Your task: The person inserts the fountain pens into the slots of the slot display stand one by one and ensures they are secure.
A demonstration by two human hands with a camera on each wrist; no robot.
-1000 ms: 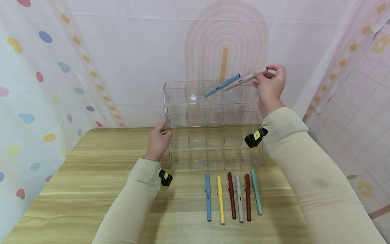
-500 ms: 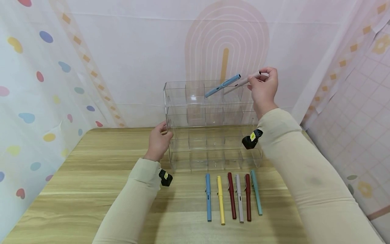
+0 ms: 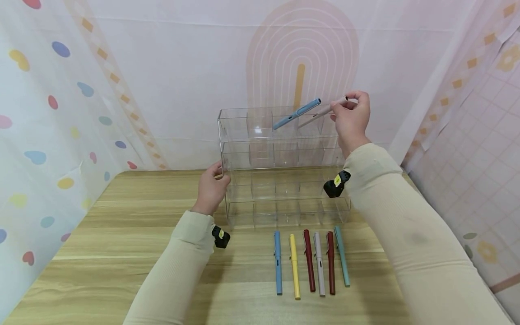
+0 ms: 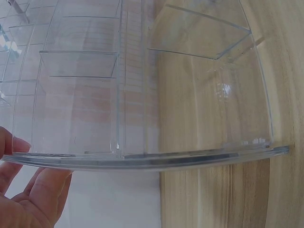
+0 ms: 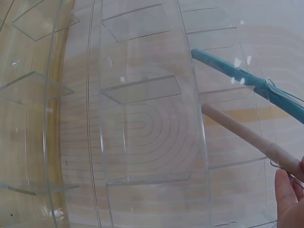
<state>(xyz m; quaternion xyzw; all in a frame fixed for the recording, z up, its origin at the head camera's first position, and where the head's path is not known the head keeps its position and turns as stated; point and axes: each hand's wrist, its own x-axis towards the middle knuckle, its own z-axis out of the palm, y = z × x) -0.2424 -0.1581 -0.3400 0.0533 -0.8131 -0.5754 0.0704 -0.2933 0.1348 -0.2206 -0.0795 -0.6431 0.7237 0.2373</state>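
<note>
A clear acrylic rack (image 3: pixel 260 168) with tiers of small compartments stands upright on the table. My left hand (image 3: pixel 211 189) grips its left side panel, thumb on one face and fingers on the other in the left wrist view. At the top tier, my right hand (image 3: pixel 353 119) pinches a pale pinkish-grey pen (image 5: pixel 247 135) near its capped end. The pen slants, its lower end inside a top compartment. One compartment to the left, a blue pen (image 3: pixel 296 115) leans at a similar slant, untouched by either hand.
On the wooden table (image 3: pixel 142 225) before the rack lies a row of pens: a blue pen (image 3: pixel 278 264), a yellow pen (image 3: pixel 294 266), two dark red pens, a grey pen (image 3: pixel 319 266) and a teal pen (image 3: pixel 342 257). A patterned curtain (image 3: pixel 183 67) hangs behind.
My right hand has moved left and slightly down, bringing the pale pen's lower end further into the top compartment. During the last half second it barely moves. My left hand stays on the rack.
</note>
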